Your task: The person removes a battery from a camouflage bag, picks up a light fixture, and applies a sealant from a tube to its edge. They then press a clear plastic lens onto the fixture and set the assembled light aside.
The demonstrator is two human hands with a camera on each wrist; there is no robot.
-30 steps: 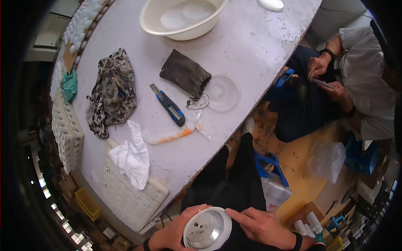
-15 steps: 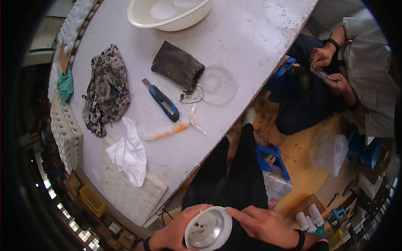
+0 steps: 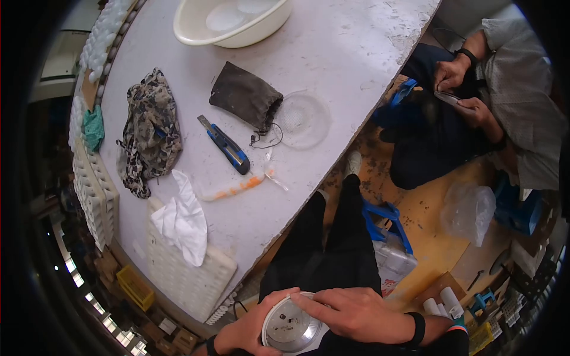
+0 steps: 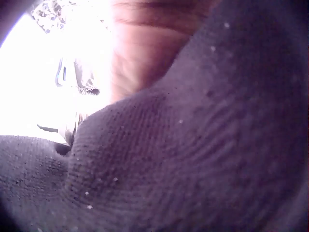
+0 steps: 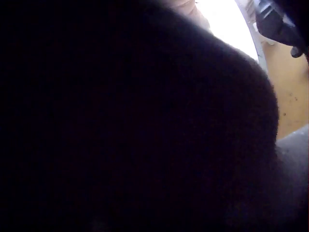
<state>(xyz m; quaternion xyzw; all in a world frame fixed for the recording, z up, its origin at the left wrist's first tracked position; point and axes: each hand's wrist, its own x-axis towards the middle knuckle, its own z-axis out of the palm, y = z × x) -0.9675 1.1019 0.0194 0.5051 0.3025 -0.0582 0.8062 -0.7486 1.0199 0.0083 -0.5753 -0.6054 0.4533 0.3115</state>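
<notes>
Low in the head view, my left hand (image 3: 248,327) grips the side of a round, white-rimmed dish (image 3: 289,325) with a shiny inside wall. Several small dark bits show on its floor. From the other side my right hand (image 3: 356,314) reaches over the dish, its index finger lying extended across the upper rim; its other fingers are partly hidden. The dish is held over my lap, in front of dark trousers (image 3: 323,267). Grey fabric (image 4: 159,159) and a blurred part of my palm fill the left wrist view. Dark cloth (image 5: 145,125) blocks most of the right wrist view.
On the table (image 3: 338,56) lie a blue utility knife (image 3: 224,145), a dark pouch (image 3: 244,98), a clear round lid (image 3: 304,118), camouflage cloth (image 3: 151,127) and white cloth (image 3: 183,219). A cream basin (image 3: 255,35) stands behind. Another person (image 3: 516,89) sits at right.
My right hand has moved left, its index finger sliding from the dish's right edge to over the upper rim. My left hand keeps its grip. The head view has shifted slightly.
</notes>
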